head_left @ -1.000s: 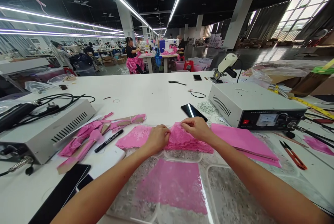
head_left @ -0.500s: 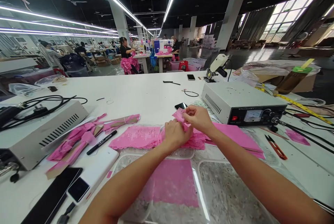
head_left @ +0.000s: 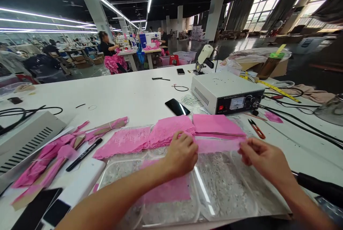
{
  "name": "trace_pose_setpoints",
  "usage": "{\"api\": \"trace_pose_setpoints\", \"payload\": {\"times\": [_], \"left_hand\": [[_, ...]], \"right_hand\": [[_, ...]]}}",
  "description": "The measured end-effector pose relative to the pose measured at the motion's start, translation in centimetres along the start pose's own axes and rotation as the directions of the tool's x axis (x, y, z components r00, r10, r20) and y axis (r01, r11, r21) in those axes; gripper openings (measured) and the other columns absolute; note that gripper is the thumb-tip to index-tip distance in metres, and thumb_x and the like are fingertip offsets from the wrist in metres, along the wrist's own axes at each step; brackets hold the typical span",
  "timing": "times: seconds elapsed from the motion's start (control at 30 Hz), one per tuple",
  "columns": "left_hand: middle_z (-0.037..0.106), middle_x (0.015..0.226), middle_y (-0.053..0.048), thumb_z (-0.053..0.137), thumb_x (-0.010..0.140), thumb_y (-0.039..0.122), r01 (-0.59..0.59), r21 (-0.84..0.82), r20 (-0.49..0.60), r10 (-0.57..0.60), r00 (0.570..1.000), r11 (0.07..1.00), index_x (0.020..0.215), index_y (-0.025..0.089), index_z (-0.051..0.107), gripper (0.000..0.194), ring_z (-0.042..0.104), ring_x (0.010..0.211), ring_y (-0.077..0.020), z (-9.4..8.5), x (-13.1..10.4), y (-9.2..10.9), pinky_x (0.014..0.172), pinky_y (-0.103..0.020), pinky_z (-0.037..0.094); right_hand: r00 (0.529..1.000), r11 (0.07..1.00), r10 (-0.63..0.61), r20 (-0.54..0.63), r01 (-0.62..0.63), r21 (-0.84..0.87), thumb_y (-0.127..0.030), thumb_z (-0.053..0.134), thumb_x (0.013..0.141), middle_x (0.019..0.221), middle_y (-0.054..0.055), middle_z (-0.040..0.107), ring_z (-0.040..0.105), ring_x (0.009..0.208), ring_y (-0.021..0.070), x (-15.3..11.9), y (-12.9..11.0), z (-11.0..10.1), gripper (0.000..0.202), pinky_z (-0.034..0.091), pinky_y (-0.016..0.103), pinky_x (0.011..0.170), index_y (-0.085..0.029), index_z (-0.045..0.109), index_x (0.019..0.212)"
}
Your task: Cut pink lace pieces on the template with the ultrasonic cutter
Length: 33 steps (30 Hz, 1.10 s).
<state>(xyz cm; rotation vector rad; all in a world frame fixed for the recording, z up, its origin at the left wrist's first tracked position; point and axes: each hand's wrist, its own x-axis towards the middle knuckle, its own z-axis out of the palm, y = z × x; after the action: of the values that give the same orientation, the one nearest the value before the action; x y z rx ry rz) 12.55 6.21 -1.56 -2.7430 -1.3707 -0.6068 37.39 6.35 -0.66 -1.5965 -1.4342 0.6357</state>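
Between my two hands a thin, sheer pink fabric piece (head_left: 218, 145) is stretched out sideways. My left hand (head_left: 183, 151) is closed on its left end, fingers curled, just in front of a pile of scalloped pink lace (head_left: 171, 128). At the right end, my right hand (head_left: 261, 156) pinches the piece between thumb and fingers. Right behind the sheer piece lies a folded stack of smooth pink fabric (head_left: 217, 125). A flat pink panel (head_left: 171, 190) rests on the clear-covered work surface (head_left: 222, 183), partly hidden by my left forearm.
A metal control box (head_left: 227, 92) stands at the back right, with a phone (head_left: 177, 107) beside it. Orange thread snips (head_left: 256, 129) lie to the right. On the left are a black marker (head_left: 84, 155), tied pink strips (head_left: 45, 158) and a white power bank (head_left: 75, 190).
My hands were close together over the lace pile; now they are apart, with the sheer pink piece drawn out between them. My right hand has moved right, and the view has turned right.
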Motion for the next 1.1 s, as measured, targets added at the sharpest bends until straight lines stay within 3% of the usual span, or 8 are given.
{"api": "trace_pose_setpoints", "payload": {"times": [0.1,0.23,0.37,0.5,0.6,0.73,0.9,1.1], "left_hand": [[0.062,0.075,-0.004,0.056,0.082,0.012,-0.204,-0.024,0.034,0.205,0.978,0.979,0.072,0.019,0.06,0.013,0.056,0.078,-0.019,1.3,-3.0,1.5,0.1,-0.042,0.041],[0.063,0.077,-0.005,0.055,0.082,0.012,-0.34,-0.064,0.042,0.343,0.939,0.938,0.077,0.018,0.059,0.009,0.056,0.077,-0.0193,1.8,-4.6,2.5,0.102,-0.043,0.041],[0.065,0.087,-0.007,0.056,0.079,0.016,-0.341,-0.195,0.078,0.361,0.929,0.92,0.084,0.019,0.06,0.007,0.06,0.086,-0.0216,1.1,-4.8,2.7,0.106,-0.045,0.039],[0.068,0.093,-0.005,0.055,0.084,0.018,-0.235,-0.353,0.114,0.291,0.95,0.906,0.09,0.022,0.064,0.011,0.063,0.088,-0.019,0.0,-4.2,2.2,0.105,-0.042,0.041],[0.07,0.095,-0.005,0.056,0.087,0.017,-0.12,-0.351,0.157,0.185,0.97,0.929,0.089,0.022,0.067,0.012,0.064,0.088,-0.0174,-0.2,-2.1,1.1,0.091,-0.035,0.049],[0.069,0.097,-0.008,0.053,0.093,0.014,0.017,-0.221,0.18,0.023,0.983,0.975,0.09,0.018,0.068,0.017,0.064,0.091,-0.0199,0.6,3.2,-1.6,0.084,-0.037,0.052],[0.062,0.117,-0.008,0.059,0.097,0.034,0.102,-0.104,0.302,-0.066,0.951,0.989,0.116,0.016,0.061,0.027,0.064,0.099,-0.0202,1.5,9.0,-4.2,0.086,-0.041,0.055],[0.061,0.12,-0.009,0.059,0.097,0.034,0.1,-0.071,0.404,-0.063,0.912,0.992,0.121,0.016,0.059,0.029,0.064,0.101,-0.0211,2.4,10.5,-4.8,0.087,-0.042,0.055]], "right_hand": [[0.999,0.979,0.007,0.049,0.003,-0.202,-0.045,0.054,0.068,0.039,-0.001,0.053,0.05,0.036,0.0161,-3.2,3.6,-0.8,0.029,0.036,0.029,0.043,-0.024,0.051,0.048],[0.991,0.881,0.036,0.126,0.028,-0.472,-0.043,0.042,0.075,0.048,0.0,0.058,0.055,0.046,0.0188,-5.1,6.0,-1.6,0.027,0.037,0.031,0.051,-0.026,0.051,0.057],[0.99,0.811,0.074,0.118,0.009,-0.585,-0.04,0.042,0.076,0.052,0.001,0.06,0.058,0.049,0.0207,-6.1,6.7,-2.7,0.021,0.037,0.032,0.051,-0.026,0.048,0.061],[0.986,0.825,0.091,0.14,0.004,-0.565,-0.04,0.045,0.077,0.052,-0.001,0.06,0.059,0.047,0.0202,-6.6,6.3,-3.6,0.016,0.038,0.031,0.05,-0.027,0.053,0.071],[0.98,0.878,-0.033,0.196,0.122,-0.463,-0.038,0.045,0.083,0.055,-0.001,0.061,0.057,0.048,0.018,-5.4,5.4,-3.1,0.018,0.042,0.03,0.051,-0.027,0.056,0.074],[0.949,0.89,-0.26,0.177,0.306,-0.337,-0.029,0.046,0.086,0.083,0.005,0.072,0.066,0.069,0.0197,-0.5,4.1,-0.7,0.02,0.05,0.032,0.065,-0.024,0.065,0.086],[0.919,0.868,-0.33,0.216,0.385,-0.313,-0.021,0.05,0.085,0.108,0.01,0.073,0.067,0.099,0.0235,5.8,3.5,2.9,0.025,0.051,0.035,0.085,-0.02,0.07,0.1],[0.888,0.851,-0.338,0.312,0.429,-0.302,-0.015,0.056,0.08,0.099,0.007,0.075,0.067,0.094,0.0226,7.2,4.4,3.9,0.02,0.05,0.033,0.081,-0.021,0.073,0.089]]}}
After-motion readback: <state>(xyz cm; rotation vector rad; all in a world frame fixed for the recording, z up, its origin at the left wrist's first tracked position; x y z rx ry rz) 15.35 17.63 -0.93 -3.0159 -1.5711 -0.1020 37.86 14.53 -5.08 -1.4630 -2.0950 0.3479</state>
